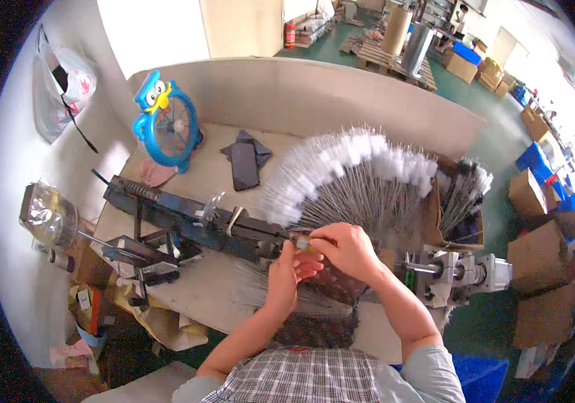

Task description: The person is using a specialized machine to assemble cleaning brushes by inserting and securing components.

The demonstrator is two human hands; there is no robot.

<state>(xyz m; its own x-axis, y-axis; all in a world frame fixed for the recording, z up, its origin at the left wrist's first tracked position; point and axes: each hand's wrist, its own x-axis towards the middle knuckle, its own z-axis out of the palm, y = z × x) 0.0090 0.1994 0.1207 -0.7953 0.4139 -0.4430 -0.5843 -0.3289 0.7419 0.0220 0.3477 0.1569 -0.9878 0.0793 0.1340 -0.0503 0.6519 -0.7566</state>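
My right hand pinches a small pale yellowish piece at the right end of a long dark metal bench device. Close beside it is my left hand, its thumb raised against the device's end and its fingers loosely curved and apart beneath the piece. The fingers partly cover the piece, so its exact kind is unclear. Just beyond my hands, a large fanned pile of thin wire brushes with white bristle tips lies on the table. Loose thin wires lie under my left hand.
A motorised metal unit stands at the table's right end, below a cardboard box of darker brushes. A blue fan and a phone are at the back left. A low panel borders the table; cartons stand right.
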